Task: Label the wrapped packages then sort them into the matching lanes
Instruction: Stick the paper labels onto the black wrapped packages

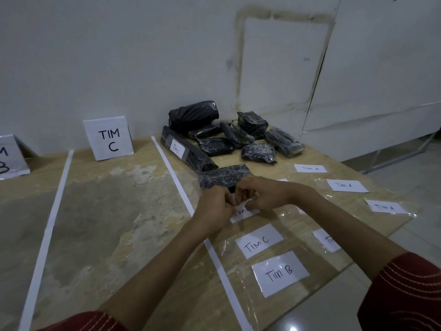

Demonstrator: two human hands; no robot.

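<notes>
**Labelling stage: one package labelled, none sorted.**

The TIM C lane sign [108, 139] stands far left, its lane bare. Centre, the left hand [214, 205] and right hand [265, 194] meet, both pinching a paper label [241, 212] near a wrapped package [222, 176]. One long package [186, 151] carries a label; the far pile [238, 134] remains unlabelled. Spare labels [347, 185] lie right.

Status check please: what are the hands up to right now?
Left hand and right hand both pinching a paper label. Unlabelled black package just beyond. Nothing in the way.
</notes>
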